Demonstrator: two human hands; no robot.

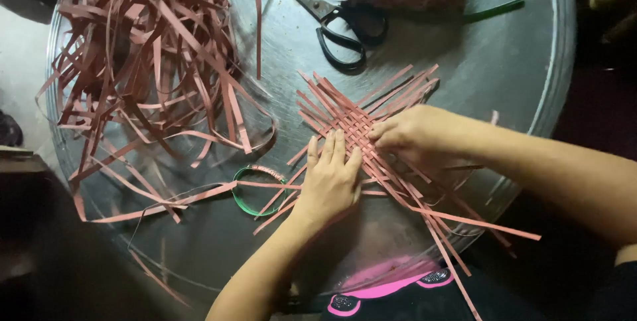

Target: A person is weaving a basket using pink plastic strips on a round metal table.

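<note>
Hands (332,175) (408,132) press flat on woven strips (361,112).

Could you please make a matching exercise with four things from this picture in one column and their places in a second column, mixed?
Things:
1. scissors
2. loose pile of strips
3. green ring
4. left hand

Places:
A. pressed flat on the woven strips
B. far side of the round metal tray, near the top edge of the picture
C. left part of the tray
D. on the tray just left of the left hand

Pairs: 1-B, 2-C, 3-D, 4-A
</note>
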